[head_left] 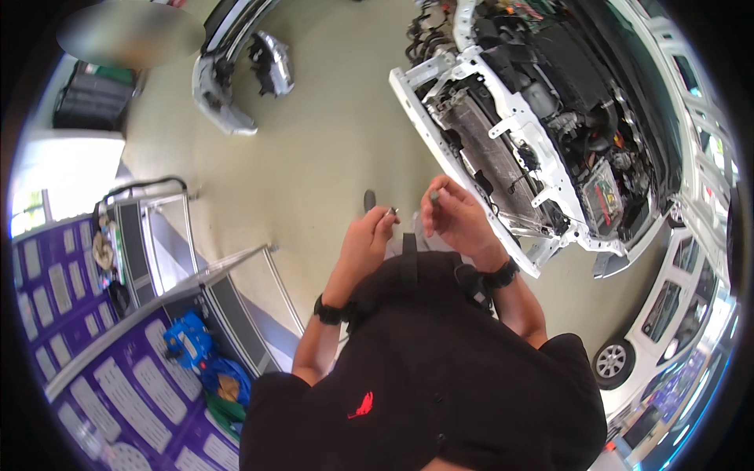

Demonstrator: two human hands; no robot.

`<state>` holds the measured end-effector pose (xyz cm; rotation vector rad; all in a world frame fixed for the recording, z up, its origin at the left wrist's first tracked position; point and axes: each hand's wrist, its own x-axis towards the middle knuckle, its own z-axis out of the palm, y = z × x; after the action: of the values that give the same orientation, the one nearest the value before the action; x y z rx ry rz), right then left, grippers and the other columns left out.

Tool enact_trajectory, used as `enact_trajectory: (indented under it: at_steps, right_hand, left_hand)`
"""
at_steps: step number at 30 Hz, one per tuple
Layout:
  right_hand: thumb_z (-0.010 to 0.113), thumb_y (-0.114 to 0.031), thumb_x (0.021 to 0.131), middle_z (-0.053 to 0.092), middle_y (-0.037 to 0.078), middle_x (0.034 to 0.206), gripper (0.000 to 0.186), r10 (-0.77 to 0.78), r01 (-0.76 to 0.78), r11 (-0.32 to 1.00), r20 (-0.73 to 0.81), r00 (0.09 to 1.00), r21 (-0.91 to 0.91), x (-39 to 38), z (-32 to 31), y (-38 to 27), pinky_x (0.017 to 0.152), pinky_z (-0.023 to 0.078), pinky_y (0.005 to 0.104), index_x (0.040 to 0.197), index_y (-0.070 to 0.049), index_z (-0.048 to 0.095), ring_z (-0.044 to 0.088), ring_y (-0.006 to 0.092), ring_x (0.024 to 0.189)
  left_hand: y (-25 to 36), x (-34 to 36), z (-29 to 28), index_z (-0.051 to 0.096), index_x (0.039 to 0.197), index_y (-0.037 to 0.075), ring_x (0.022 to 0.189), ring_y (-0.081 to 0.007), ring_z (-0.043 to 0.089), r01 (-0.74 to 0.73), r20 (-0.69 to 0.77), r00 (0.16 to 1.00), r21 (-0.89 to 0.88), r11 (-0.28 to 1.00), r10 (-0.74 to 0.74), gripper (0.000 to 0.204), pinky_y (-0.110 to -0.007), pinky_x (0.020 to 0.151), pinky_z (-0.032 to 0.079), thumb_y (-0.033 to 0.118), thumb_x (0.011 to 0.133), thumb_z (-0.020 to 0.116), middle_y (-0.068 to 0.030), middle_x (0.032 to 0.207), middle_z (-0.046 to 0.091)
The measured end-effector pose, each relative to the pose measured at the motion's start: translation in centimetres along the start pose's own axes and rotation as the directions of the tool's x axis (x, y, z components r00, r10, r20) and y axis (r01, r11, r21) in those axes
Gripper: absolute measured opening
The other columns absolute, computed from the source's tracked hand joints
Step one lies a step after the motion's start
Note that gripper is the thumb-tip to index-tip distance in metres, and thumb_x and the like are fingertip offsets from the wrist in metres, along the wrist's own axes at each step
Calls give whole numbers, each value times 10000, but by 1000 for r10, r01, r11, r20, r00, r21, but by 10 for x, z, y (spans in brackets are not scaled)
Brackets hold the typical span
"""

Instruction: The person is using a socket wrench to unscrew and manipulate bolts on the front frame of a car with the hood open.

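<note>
My left hand (pixel 364 245) is raised in front of my body, thumb and fingers pinched on a small metallic piece (pixel 394 211) too small to name. Just to its right, my right hand (pixel 465 224) holds a small grey-green piece (pixel 434 197) between thumb and fingertips; its kind cannot be made out. A gap separates the hands, and the two pieces do not touch. Close beyond my right hand is the opened front of a car, with its bare white front frame (pixel 514 106) and radiator (pixel 496 149) exposed.
A detached bumper (pixel 228 118) and a headlamp (pixel 272 64) lie on the floor at the far left. Metal-framed racks with purple panels (pixel 129 385) and a blue bundle (pixel 188 339) stand at left. A black bin (pixel 94 98) is behind them. Another white vehicle (pixel 667 306) is at right.
</note>
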<state>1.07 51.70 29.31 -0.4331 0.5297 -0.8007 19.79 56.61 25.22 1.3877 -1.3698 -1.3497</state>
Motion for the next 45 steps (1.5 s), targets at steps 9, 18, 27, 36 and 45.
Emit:
enact_trajectory:
  at_steps: [9, 18, 27, 36, 45]
  right_hand:
    - [426, -148, 906, 582, 78, 864, 189, 121, -126, 992, -242, 963, -7, 55, -19, 0, 714, 505, 304, 1024, -27, 508, 596, 170, 777]
    - [448, -176, 897, 566, 107, 888, 231, 248, -266, 956, -141, 958, -125, 186, -32, -50, 740, 503, 301, 1002, 24, 493, 594, 194, 791]
    - [429, -126, 898, 509, 147, 1084, 260, 158, -157, 987, -21, 987, 36, 246, -62, -115, 840, 470, 333, 1107, 28, 411, 548, 230, 976]
    - [422, -128, 906, 532, 133, 1076, 196, 122, -104, 983, -115, 986, 153, 305, -78, -134, 833, 472, 324, 1075, -29, 433, 551, 210, 970]
    - [442, -136, 902, 541, 77, 1054, 172, -83, 106, 992, -304, 949, 61, 387, -55, -164, 778, 484, 319, 1047, -48, 466, 551, 167, 928]
  left_hand:
    - [-79, 36, -54, 538, 807, 7, 487, -146, 408, 274, -61, 960, 9, 962, -273, 314, -289, 480, 344, 251, 909, 368, -50, 526, 432]
    - [-257, 42, -127, 501, 778, 35, 371, -99, 395, 59, -372, 890, 667, 742, 264, 356, -263, 346, 323, 328, 902, 342, 5, 466, 383]
    - [-340, 14, -133, 530, 835, -13, 561, -211, 518, 667, -414, 677, -2, 745, -608, 407, -347, 531, 421, 331, 898, 321, -51, 606, 534]
    - [-346, 93, -163, 511, 844, 1, 472, -166, 477, 642, -151, 766, 141, 753, -625, 379, -312, 432, 396, 331, 902, 332, -20, 575, 494]
    - [-263, 337, -293, 474, 812, 69, 386, -113, 383, 785, -26, 607, -136, 605, -794, 358, -272, 355, 336, 389, 902, 340, 12, 520, 393]
